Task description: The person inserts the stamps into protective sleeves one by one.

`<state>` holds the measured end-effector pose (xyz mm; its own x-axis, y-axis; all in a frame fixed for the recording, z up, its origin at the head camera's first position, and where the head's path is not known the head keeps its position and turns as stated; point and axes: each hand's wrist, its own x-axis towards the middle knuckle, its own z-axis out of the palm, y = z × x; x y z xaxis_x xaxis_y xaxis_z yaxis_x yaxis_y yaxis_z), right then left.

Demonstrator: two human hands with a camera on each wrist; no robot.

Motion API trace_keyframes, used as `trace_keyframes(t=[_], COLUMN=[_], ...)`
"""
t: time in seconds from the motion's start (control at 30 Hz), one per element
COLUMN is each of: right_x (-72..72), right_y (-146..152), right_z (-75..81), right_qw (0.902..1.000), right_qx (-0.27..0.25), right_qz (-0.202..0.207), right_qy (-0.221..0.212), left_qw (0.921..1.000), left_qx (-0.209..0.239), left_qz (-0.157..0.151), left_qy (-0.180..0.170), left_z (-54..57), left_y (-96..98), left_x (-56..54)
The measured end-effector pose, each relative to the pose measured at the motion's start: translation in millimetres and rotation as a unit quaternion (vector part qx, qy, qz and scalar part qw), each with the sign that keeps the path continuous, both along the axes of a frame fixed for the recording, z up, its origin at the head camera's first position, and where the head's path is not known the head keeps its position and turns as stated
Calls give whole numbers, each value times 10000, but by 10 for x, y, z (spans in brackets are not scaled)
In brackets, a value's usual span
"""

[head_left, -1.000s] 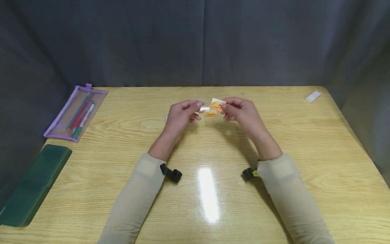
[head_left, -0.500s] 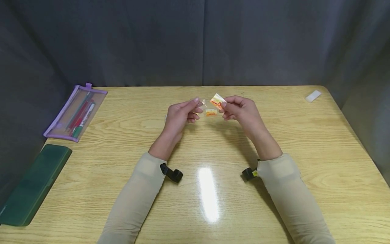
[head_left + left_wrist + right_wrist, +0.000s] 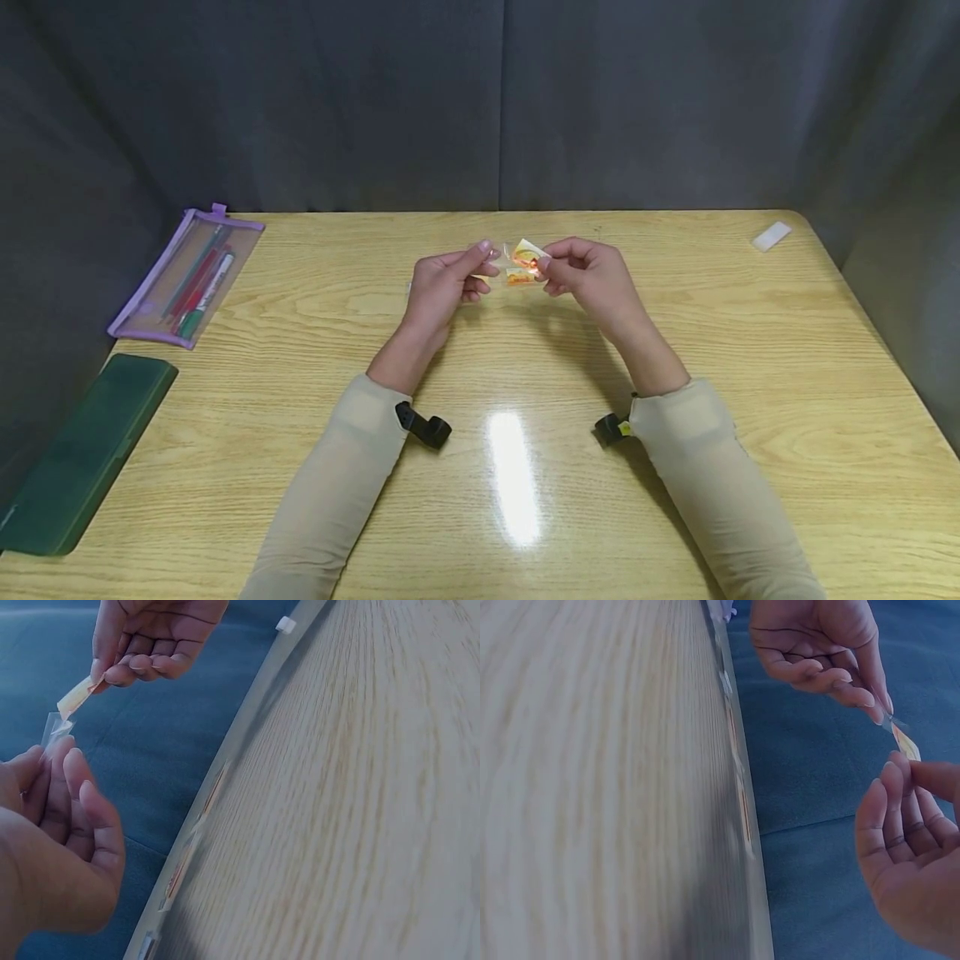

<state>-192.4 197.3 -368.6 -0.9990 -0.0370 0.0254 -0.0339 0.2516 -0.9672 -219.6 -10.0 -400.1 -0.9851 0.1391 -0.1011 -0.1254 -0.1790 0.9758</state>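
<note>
My left hand (image 3: pixel 444 282) pinches a small clear plastic sleeve (image 3: pixel 56 730) between thumb and fingertips, above the far middle of the table. My right hand (image 3: pixel 596 279) pinches a small yellow and orange printed card (image 3: pixel 527 252) by one corner. In the left wrist view the card (image 3: pixel 77 696) slants down, its lower end right at the sleeve's upper edge. The right wrist view also shows the card's tip (image 3: pixel 904 742) meeting the clear plastic. Behind and below the hands, another orange and yellow printed piece (image 3: pixel 519 277) lies on the table, partly hidden by the right fingers.
On the wooden table (image 3: pixel 300 400), a purple-edged mesh pouch (image 3: pixel 161 287) with pens lies at the far left. A dark green case (image 3: pixel 86 458) is nearer on that side. At the far right lies a small white block (image 3: pixel 771 237). Dark curtains (image 3: pixel 337 108) stand behind.
The card has tilted and moved left and down towards the clear sleeve as my right hand shifted slightly left. My left hand has turned the sleeve a little and stays in nearly the same place.
</note>
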Motion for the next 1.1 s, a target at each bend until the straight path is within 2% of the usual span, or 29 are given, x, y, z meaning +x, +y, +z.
trace_keyframes(t=[0.23, 0.53, 0.83, 0.97, 1.1], right_x=[3, 1, -13, -5, -14], right_y=[13, 23, 31, 22, 36], right_z=[29, 38, 24, 26, 10], right_qw=[9984, 9966, 9962, 9966, 9983], right_qx=[477, 753, 672, 644, 371], right_qz=[263, 233, 410, 346, 307], right_qy=[-151, -247, -382, -383, -337], left_qw=[9998, 9984, 9924, 9923, 9938], left_qx=[-170, -456, -1008, -977, -852], left_qz=[59, 38, -254, -450, -488], left_qy=[90, 335, 656, 613, 525], left_z=[5, -8, -27, -25, -13], left_y=[4, 7, 23, 43, 55], left_x=[4, 8, 15, 15, 19])
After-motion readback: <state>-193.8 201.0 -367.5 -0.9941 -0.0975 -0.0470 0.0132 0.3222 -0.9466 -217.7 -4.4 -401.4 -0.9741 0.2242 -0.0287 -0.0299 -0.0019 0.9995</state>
